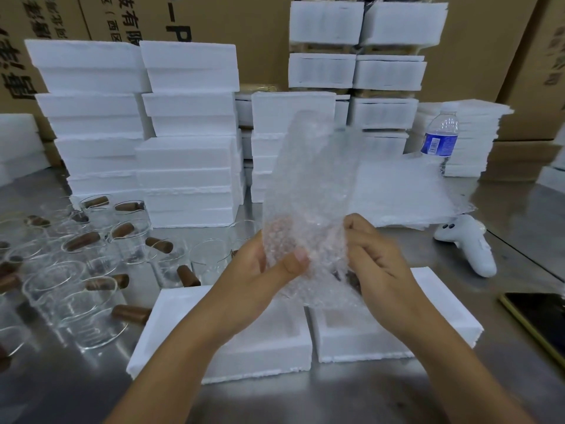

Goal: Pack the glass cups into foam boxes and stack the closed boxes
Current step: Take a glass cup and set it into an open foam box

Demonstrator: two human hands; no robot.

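Note:
My left hand [269,270] and my right hand [376,264] both grip a sheet of bubble wrap [308,185] held upright above the table; something dark shows through its lower folds, but I cannot tell what. Below my hands lie two open foam box halves, one on the left [171,325] and one on the right [443,307], side by side. Several glass cups [88,301] with brown wooden handles stand crowded on the left of the steel table. Closed foam boxes [186,175] are stacked in columns behind.
A pile of bubble wrap sheets [406,191] lies behind my right hand. A water bottle [440,136] stands at the back right beside thin foam lids [477,139]. A white controller [470,243] and a dark phone [541,319] lie at the right. Cardboard cartons [232,19] line the back.

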